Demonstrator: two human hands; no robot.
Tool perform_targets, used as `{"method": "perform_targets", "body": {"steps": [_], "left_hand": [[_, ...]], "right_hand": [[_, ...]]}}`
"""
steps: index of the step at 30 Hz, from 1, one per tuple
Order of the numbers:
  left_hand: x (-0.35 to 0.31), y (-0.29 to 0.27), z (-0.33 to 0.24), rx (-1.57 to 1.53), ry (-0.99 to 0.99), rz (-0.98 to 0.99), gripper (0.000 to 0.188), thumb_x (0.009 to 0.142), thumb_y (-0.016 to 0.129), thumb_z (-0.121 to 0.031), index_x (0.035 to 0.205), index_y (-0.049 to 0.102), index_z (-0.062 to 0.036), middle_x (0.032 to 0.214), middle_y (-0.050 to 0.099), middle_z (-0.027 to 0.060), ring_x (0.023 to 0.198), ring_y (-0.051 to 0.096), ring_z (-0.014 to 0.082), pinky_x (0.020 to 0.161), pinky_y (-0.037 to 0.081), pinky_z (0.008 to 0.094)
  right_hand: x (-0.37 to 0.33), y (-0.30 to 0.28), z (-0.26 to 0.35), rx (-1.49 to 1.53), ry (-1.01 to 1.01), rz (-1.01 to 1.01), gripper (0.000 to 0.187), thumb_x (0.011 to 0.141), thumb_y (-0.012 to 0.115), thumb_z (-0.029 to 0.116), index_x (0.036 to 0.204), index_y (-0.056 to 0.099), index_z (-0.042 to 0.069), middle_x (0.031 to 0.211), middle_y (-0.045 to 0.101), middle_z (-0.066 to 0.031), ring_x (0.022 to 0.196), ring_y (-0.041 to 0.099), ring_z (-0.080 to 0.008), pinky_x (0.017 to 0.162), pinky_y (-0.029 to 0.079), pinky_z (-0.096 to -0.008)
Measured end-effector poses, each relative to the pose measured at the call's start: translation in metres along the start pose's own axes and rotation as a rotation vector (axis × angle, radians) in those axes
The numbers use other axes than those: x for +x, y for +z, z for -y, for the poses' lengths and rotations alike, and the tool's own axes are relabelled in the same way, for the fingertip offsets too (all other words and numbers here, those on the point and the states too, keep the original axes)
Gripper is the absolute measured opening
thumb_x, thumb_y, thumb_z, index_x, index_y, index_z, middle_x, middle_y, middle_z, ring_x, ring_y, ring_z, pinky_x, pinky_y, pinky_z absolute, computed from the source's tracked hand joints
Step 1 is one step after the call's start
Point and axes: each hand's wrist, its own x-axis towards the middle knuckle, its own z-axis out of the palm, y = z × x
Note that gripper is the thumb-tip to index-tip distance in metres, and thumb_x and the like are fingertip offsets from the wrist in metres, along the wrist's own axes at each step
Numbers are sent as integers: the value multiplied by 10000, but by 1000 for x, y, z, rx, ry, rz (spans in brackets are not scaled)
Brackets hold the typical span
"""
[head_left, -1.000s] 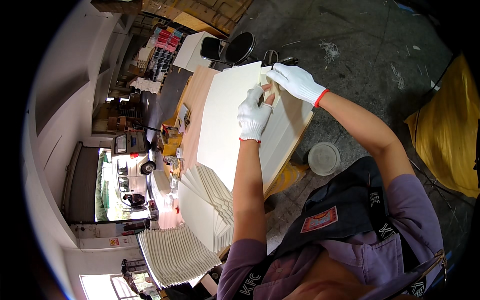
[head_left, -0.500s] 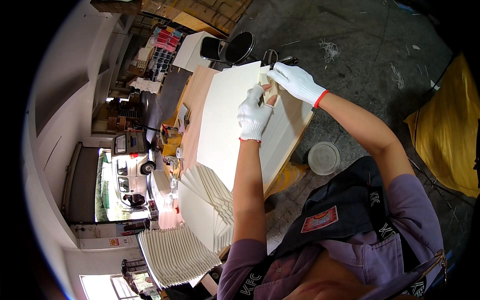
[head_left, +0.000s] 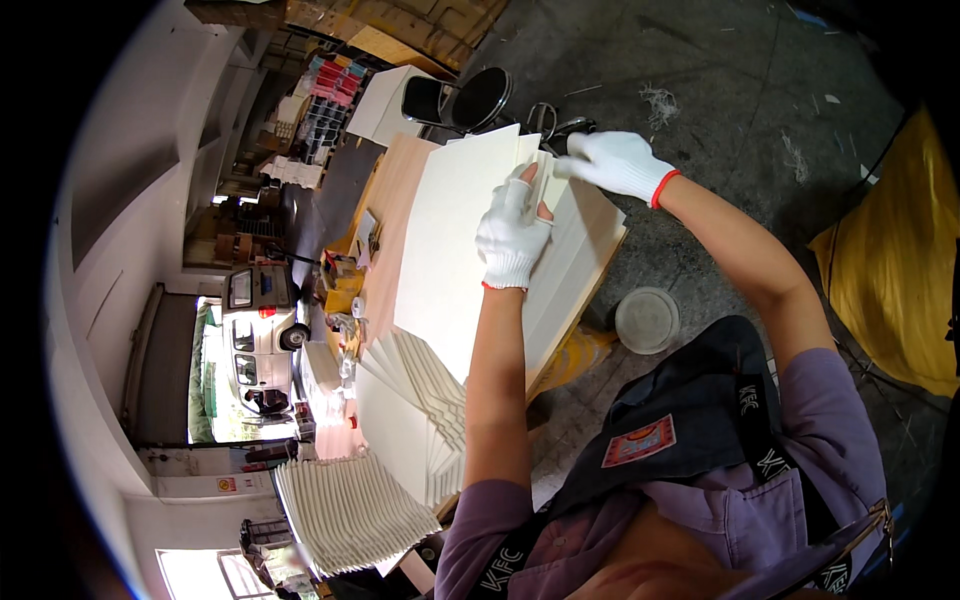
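A large white board (head_left: 450,240) lies on the wooden table, its right edge under my left hand (head_left: 513,237). That hand wears a white glove with bare fingertips; its fingers lie stretched along the edge and the thumb is apart. To its right, over paler sheets (head_left: 572,235), is my right hand (head_left: 618,165) in a white glove with a red cuff. Its fingers are extended toward the board's far right corner, slightly blurred, with nothing visible in them. I cannot tell whether its fingertips touch the board.
Fanned white boards (head_left: 410,410) and a tall stack of white pieces (head_left: 350,510) stand at the near left. A round pale bucket (head_left: 647,320) is on the floor right of the table. Beyond the far end stands a black stool (head_left: 482,98). Yellow sacking (head_left: 890,260) lies at right.
My right hand has drawn back to the right from the board's edge, and its fingers have straightened. My left hand has shifted slightly nearer me and flattened along the edge.
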Motion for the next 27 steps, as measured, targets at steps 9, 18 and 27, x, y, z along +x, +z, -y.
{"method": "perform_targets", "body": {"steps": [9, 18, 27], "left_hand": [[28, 9, 8, 170, -116, 116, 405, 877, 704, -267, 1278, 707, -211, 1346, 677, 68, 1150, 670, 323, 967, 565, 437], [13, 12, 28, -275, -148, 118, 347, 938, 729, -225, 1281, 724, -178, 1282, 715, 83, 1105, 719, 309, 964, 562, 375], [11, 14, 23, -374, -192, 84, 367, 927, 755, -184, 1289, 712, -137, 1272, 739, 84, 1173, 717, 275, 997, 554, 360]], "right_hand": [[11, 2, 1, -389, -483, -262, 363, 999, 579, 477, 976, 691, 133, 842, 718, -115, 801, 714, -324, 709, 560, -454], [10, 18, 15, 318, -28, -40, 432, 1066, 404, 485, 1158, 679, 164, 1090, 725, -131, 1043, 668, -374, 888, 499, -471], [5, 24, 15, 326, -29, -90, 448, 1072, 399, 492, 1189, 678, 162, 1099, 729, -137, 1032, 687, -366, 884, 520, -472]]}}
